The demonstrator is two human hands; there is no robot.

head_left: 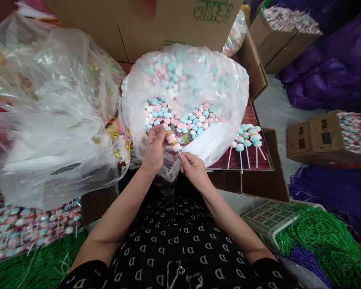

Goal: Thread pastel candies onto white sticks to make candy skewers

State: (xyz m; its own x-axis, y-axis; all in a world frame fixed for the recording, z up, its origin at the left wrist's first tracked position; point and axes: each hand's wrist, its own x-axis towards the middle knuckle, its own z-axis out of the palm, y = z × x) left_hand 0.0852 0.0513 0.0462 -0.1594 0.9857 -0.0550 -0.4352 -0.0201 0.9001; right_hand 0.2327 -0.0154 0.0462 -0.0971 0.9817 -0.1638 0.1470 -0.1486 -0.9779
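Between my two hands is a candy skewer (172, 140), pink, blue, green and orange pieces threaded on a white stick. Its top end is at the fingertips of my left hand (155, 145), which are pinched together. Lower down, my right hand (193, 166) grips the bare stick between thumb and fingers. Just beyond lies an open clear plastic bag (228, 86) full of pink, blue and white round candies (161, 110). A bundle of white sticks (206, 141) rests at the bag's front right. To the right, several finished-looking skewers (249, 136) lie on the dark red tabletop (222, 162).
Large clear bags (48, 80) of colourful candy crowd the left side. A big cardboard box (93, 24) stands behind. Right of the table are filled cartons (313, 136), a plastic crate (269, 220) and green beads (319, 237). Wrapped skewers (39, 224) lie lower left.
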